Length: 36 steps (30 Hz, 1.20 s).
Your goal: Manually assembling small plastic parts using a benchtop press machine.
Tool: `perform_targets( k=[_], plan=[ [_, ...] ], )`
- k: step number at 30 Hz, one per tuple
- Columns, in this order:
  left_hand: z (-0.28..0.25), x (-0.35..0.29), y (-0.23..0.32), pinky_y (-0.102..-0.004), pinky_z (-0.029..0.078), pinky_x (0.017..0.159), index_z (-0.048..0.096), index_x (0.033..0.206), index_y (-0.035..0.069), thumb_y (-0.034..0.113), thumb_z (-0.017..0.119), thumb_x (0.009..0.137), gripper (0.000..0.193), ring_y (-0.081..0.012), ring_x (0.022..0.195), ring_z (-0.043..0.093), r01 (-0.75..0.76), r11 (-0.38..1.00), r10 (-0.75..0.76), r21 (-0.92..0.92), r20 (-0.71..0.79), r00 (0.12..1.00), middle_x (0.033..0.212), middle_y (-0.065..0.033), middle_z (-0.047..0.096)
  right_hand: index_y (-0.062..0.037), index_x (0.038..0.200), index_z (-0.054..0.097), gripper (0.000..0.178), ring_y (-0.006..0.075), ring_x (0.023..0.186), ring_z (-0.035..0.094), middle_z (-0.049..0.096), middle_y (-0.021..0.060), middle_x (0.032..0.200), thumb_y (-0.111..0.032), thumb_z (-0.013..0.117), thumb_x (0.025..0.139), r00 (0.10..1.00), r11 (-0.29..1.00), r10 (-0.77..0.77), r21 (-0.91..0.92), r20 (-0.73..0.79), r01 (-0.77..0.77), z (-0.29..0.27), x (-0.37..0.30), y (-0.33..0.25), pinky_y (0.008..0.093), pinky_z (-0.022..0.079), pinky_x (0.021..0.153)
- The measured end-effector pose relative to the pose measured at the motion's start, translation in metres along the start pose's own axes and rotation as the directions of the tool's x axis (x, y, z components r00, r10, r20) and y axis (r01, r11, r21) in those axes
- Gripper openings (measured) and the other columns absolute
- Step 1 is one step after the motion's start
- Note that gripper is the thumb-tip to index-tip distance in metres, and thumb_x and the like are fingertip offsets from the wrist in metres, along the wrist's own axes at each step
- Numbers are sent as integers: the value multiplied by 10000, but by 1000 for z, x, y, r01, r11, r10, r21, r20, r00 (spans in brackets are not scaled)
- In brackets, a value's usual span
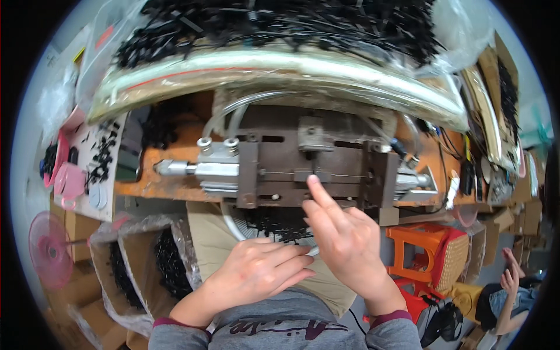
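Note:
My right hand reaches to the middle of a metal fixture, palm down. Its index finger is stretched out, with the tip at a small dark block that lies in line with two thin rods; the other fingers bend loosely. I cannot tell whether the tip presses on a small black piece there. My left hand hovers palm down over my lap, fingers stretched and close together; its thumb and palm side are hidden. Beneath and beyond it, a round white basket holds many small black pieces.
Air cylinders flank the fixture on the orange bench. Behind it rises a large heap of black strips. Plastic-lined boxes and a pink fan stand left. An orange stool and another person are at right.

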State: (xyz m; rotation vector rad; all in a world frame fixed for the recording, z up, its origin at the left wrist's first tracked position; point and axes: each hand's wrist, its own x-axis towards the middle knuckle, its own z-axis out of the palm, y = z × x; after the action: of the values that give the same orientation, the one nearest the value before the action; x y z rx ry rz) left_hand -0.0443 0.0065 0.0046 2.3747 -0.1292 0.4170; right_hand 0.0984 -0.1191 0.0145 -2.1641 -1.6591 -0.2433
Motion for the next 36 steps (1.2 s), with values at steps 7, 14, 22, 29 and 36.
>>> perform_targets(
  k=[7, 14, 22, 29, 36],
  plan=[
    [10, 1, 4, -305, 539, 594, 734, 844, 56, 172, 788, 772, 147, -194, 692, 699, -28, 1000, 28, -3, 30, 999, 836, -44, 730, -16, 914, 610, 253, 143, 529, 579, 602, 252, 1311, -121, 634, 685, 998, 997, -59, -53, -1, 59, -3, 0, 0, 247, 483, 560],
    [47, -23, -1, -325, 549, 593, 739, 832, 65, 148, 780, 781, 105, -208, 688, 704, 13, 995, -1, -95, 126, 992, 810, -36, 727, -6, 947, 634, 244, 189, 531, 608, 610, 229, 1311, -104, 644, 724, 991, 998, -31, 51, -129, 38, 12, -14, 10, 265, 503, 553],
    [79, -74, -31, -380, 540, 584, 757, 827, 57, 220, 777, 800, 167, -273, 649, 691, 211, 969, -241, 130, 297, 924, 787, -105, 724, -45, 964, 642, 219, 304, 946, 679, 628, 122, 1274, -141, 733, 789, 995, 729, -21, 680, -95, 81, 25, -51, 3, 392, 564, 787],
    [97, -88, -42, -390, 529, 599, 757, 826, 106, 262, 749, 812, 157, -280, 665, 682, 207, 968, -243, 143, 309, 919, 772, -73, 708, -25, 948, 647, 225, 277, 945, 680, 650, 120, 1123, -132, 738, 772, 895, 538, 82, 737, 438, -410, 98, -108, 13, 392, 552, 756],
    [111, -97, -46, -383, 534, 632, 746, 858, 95, 229, 748, 811, 142, -278, 707, 686, 223, 963, -261, 152, 312, 913, 802, -74, 711, -42, 905, 645, 205, 321, 906, 657, 637, 111, 975, -129, 738, 744, 863, 683, 345, 532, 370, -501, 151, -143, 13, 438, 527, 758]
  ],
)
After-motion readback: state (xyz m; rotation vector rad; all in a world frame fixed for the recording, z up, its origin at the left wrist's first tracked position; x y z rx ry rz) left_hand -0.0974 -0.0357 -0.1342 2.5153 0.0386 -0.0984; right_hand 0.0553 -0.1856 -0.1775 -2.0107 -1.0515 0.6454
